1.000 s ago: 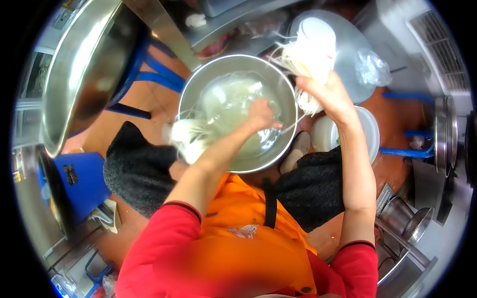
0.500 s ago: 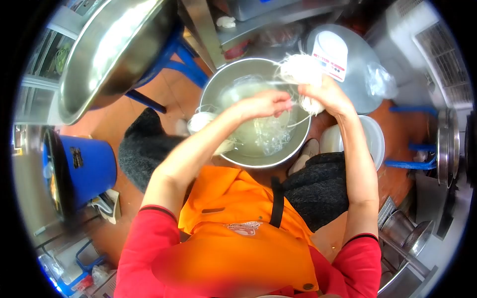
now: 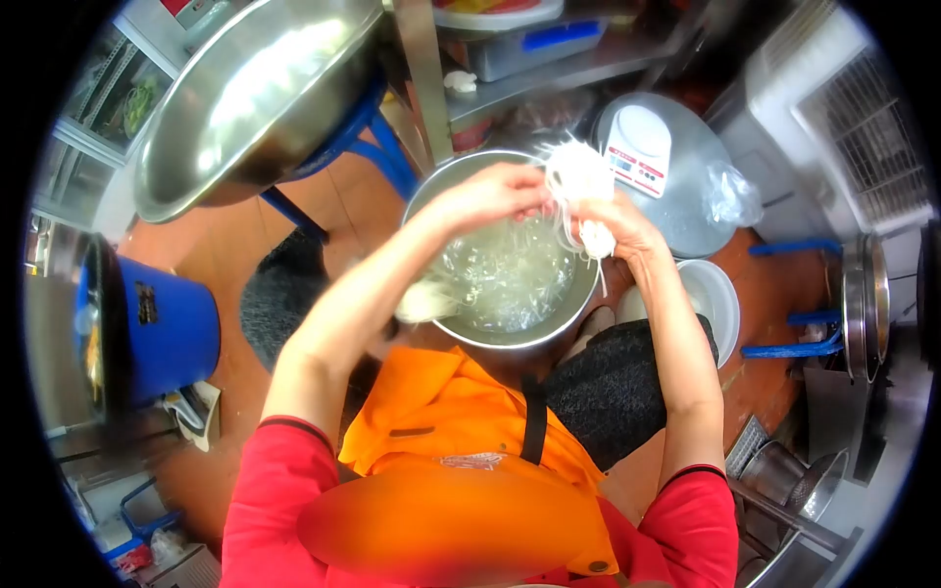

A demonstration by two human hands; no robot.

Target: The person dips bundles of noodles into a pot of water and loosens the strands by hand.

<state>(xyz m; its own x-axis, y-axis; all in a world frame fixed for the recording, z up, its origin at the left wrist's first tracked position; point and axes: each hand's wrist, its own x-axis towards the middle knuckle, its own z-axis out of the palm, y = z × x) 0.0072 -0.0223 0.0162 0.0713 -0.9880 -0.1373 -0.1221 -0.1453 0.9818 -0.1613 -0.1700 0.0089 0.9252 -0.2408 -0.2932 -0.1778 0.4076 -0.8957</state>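
A bundle of white noodle-like strands (image 3: pixel 580 174) is gripped in my right hand (image 3: pixel 619 223), above the right rim of a large metal pot (image 3: pixel 585 294). My left hand (image 3: pixel 508 192) is closed beside the bundle, its fingertips pinched at the strands' left side. Cloudy water with loose strands (image 3: pixel 510 279) fills the pot below my hands. Another clump of pale strands (image 3: pixel 427 300) hangs at the pot's lower left rim.
A white scale (image 3: pixel 639 147) and a clear plastic bag (image 3: pixel 733 196) sit on a round grey lid (image 3: pixel 686 220). White tub (image 3: pixel 723 304) at right; big metal basin (image 3: pixel 265 108) on a blue stool upper left; blue bin (image 3: pixel 172 318) at left.
My left hand has risen from the water to the bundle in my right hand. The bundle has come down off the scale's side and nearer the pot. The view has shifted.
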